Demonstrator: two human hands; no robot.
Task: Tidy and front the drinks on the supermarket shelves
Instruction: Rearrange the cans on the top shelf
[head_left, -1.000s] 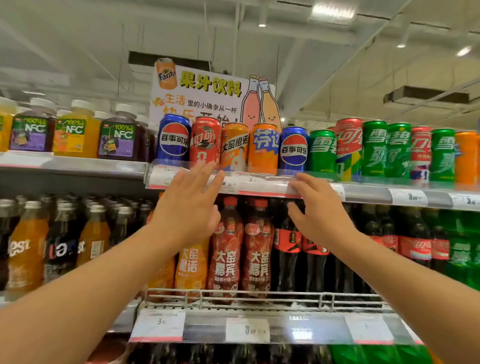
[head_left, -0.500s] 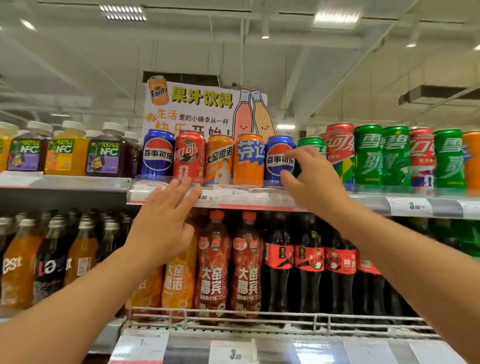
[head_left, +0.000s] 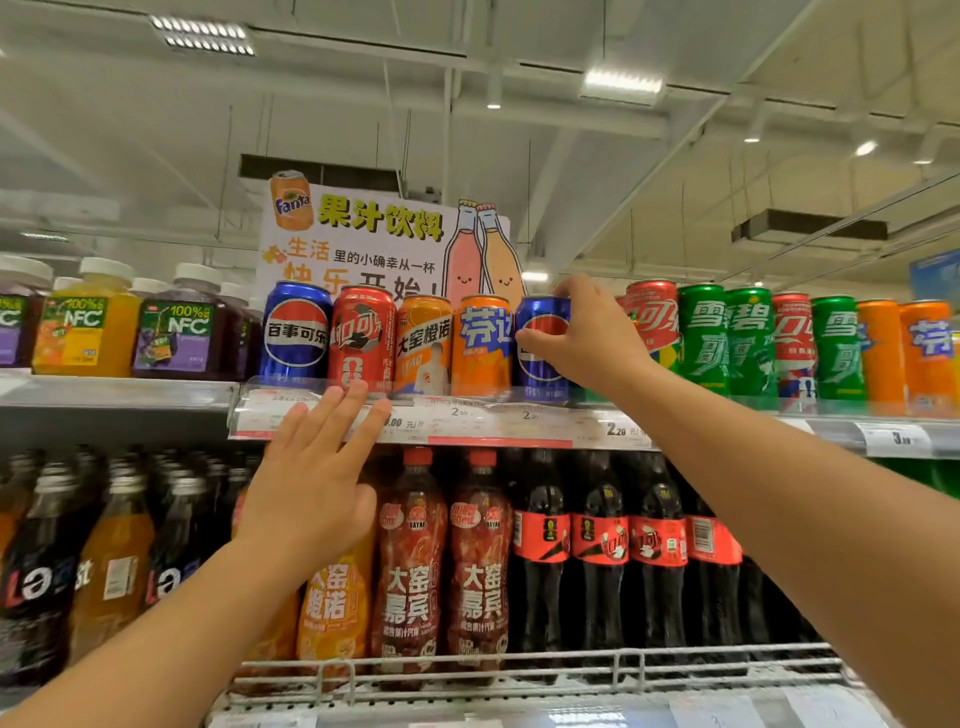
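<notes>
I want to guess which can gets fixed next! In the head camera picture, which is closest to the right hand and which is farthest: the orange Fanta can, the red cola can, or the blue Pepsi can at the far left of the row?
From the right hand, which grips another blue can:
1. Orange Fanta can, just left of that gripped can.
2. Red cola can, further left.
3. Blue Pepsi can, at the row's left end.

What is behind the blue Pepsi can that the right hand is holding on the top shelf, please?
Behind the blue Pepsi can held by the right hand stands the white Fanta juice sign. Whether more cans are queued behind it cannot be seen; the can and hand cover that space.
</notes>
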